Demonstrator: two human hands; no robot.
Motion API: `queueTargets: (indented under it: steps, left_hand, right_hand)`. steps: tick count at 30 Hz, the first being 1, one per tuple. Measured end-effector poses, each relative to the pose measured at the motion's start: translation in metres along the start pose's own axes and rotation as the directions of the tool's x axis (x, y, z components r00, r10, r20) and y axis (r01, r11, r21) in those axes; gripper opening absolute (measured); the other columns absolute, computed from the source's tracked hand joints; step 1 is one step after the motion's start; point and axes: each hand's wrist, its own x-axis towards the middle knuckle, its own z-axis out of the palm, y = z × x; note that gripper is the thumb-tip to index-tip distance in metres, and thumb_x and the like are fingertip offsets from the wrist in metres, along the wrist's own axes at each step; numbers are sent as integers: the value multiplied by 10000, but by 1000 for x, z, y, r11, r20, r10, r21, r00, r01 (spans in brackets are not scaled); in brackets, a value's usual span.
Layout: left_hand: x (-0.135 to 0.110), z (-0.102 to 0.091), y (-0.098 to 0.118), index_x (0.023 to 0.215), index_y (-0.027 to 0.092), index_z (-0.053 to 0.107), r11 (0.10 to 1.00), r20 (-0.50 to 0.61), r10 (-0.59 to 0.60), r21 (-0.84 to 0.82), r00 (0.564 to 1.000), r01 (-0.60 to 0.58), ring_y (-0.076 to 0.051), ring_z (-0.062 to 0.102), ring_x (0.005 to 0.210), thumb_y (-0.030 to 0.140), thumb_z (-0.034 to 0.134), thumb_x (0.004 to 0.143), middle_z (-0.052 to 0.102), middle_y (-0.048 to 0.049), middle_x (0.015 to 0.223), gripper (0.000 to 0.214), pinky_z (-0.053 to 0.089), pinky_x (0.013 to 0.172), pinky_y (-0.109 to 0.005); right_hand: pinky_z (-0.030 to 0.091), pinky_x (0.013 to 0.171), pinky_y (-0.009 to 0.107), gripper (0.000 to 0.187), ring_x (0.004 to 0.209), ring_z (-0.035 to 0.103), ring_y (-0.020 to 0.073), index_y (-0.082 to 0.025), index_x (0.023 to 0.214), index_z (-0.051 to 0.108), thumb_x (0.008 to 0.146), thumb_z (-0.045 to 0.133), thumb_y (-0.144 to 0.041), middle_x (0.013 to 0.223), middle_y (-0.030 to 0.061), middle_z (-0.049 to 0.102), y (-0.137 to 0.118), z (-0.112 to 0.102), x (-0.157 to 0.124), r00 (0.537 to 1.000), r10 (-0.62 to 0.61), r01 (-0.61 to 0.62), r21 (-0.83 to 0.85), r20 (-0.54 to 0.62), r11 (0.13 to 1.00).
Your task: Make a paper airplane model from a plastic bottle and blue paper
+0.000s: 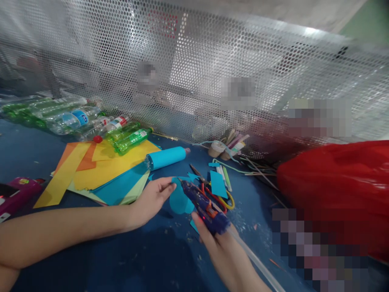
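My right hand [220, 247] is wrapped round the handle of a dark blue hot glue gun [202, 202], and a long clear glue stick [257, 259] trails from its back end. The nozzle points up and left, close to the fingertips of my left hand [154, 196]. Between that thumb and forefinger is pinched the edge of a rounded blue paper cutout [180, 201]; whether glue lies on it I cannot tell. Beyond the hands a clear bottle wrapped in blue paper [167, 158] lies on its side. Scissors [223, 200] with red and yellow handles lie right of the gun.
Colored paper sheets [121, 166] are piled at left, below plastic bottles [79, 117] lying on their sides. A purple tool [21, 194] is at far left. Cups of craft supplies [216, 149] stand before a perforated metal screen [194, 52]. Something red [334, 182] bulges at right.
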Motion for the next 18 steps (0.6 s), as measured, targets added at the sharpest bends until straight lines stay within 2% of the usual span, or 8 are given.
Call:
queueTargets:
  steps: [6,9,11,14,18]
  left_hand:
    - [3,2,1,800,158,620,993,22,-2,-121,1000,4,-121,470,600,396,499,854,553,6,660,272,407,600,-245]
    - [3,2,2,744,165,607,995,-29,-21,-102,999,18,-118,470,585,392,519,842,546,14,632,263,410,595,-246]
    - [3,2,1,749,169,613,997,-54,-28,-79,998,23,-126,487,595,396,523,838,559,11,633,260,418,604,-257]
    - [3,1,1,808,172,638,998,-69,-33,-52,997,29,-155,535,652,410,526,832,609,-15,684,265,439,639,-288]
    - [3,1,0,840,177,646,998,-72,-43,-40,996,40,-172,558,690,425,529,825,627,-21,704,274,451,663,-306]
  right_hand:
    - [518,807,402,461,932,643,294,-168,1028,622,802,458,-535,1000,122,682,15,-2,3,1000,2,-5,-106,-22,994]
    - [517,811,391,484,972,632,293,-170,1098,609,809,454,-525,1056,127,670,21,-5,6,1000,-18,17,-116,-5,993]
    - [520,789,377,466,946,638,291,-181,1074,628,806,464,-525,1010,121,682,21,-7,7,1000,-26,27,-122,7,992]
    - [529,704,353,436,850,650,285,-194,977,665,790,481,-542,861,102,698,17,-9,9,999,-5,1,-113,-35,994]
    - [499,565,311,351,645,627,244,-216,820,674,755,542,-535,610,46,652,14,-10,10,996,69,-69,11,-47,998]
